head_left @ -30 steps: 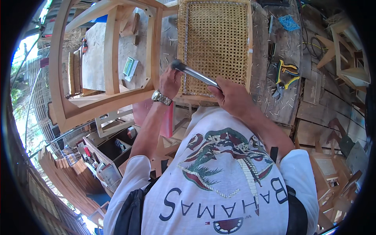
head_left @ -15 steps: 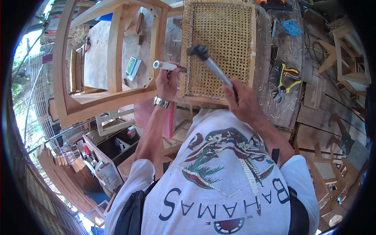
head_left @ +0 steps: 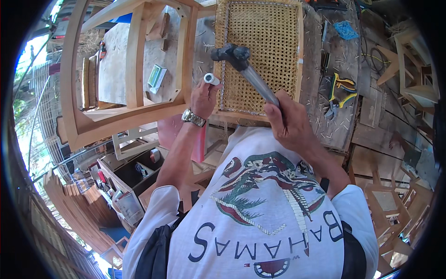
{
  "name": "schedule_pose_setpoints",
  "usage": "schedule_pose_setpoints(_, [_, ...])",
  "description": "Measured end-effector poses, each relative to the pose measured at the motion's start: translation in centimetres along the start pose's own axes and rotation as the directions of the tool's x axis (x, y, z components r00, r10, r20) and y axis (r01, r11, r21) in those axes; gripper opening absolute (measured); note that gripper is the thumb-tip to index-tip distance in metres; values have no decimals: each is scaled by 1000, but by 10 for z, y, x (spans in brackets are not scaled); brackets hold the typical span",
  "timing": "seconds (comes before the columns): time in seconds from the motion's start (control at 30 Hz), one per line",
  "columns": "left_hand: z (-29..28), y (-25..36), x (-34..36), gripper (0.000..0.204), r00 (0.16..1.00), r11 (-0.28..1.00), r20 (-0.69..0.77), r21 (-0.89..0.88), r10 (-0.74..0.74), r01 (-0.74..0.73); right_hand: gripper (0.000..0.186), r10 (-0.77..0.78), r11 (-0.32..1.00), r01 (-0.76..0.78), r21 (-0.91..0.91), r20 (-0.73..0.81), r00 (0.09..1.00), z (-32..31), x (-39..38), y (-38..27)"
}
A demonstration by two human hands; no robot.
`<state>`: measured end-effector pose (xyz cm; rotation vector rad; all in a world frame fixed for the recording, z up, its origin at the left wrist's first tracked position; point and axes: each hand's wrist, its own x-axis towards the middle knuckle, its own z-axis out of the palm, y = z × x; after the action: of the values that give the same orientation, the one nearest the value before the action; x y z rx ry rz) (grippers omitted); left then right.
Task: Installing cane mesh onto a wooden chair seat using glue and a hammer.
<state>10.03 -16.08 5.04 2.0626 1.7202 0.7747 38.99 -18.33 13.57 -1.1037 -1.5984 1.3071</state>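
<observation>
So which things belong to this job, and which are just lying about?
Apparently in use:
- Dark-headed metal hammer, in the right hand
- White cylindrical handle, in the left hand
- Tan woven cane panel, wood-edged

Apparently lying about:
- Yellow-and-black metal pliers
- Small green-and-white box

Yellow-and-black pliers (head_left: 344, 83) lie near the right edge of the bench (head_left: 335, 132), among pale scraps (head_left: 327, 135). A blue packet (head_left: 345, 30) sits farther up. Just off that edge runs a dark cable (head_left: 365, 60). At left lies 1 green-and-white carton (head_left: 157, 78). Lower, 1 tape roll (head_left: 155, 156) rests at a dark box (head_left: 139, 185), near stacked slats (head_left: 76, 211).
</observation>
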Motion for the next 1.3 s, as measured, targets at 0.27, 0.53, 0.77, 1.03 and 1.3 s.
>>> schedule_pose_setpoints(0.27, [4,-11,-7,24,999,988,49,155,11,-19,27,-25,977,46,-206,102,994,19,3,28])
schedule_pose_setpoints(0.53, [0,8,4,20,998,998,16,-19,-64,65,27,-56,967,63,-246,37,998,19,3,56])
schedule_pose_setpoints(0.77, [-2,6,-9,16,970,909,-68,-370,-232,191,28,63,989,-63,-131,-8,998,-6,-3,45])
schedule_pose_setpoints(1.03, [1,4,-12,16,997,999,-64,-41,-37,35,29,70,992,-68,-102,16,997,-6,-11,29])
schedule_pose_setpoints(1.3, [4,4,-10,19,1000,998,-25,69,-4,6,26,4,958,30,-284,120,993,28,0,55])
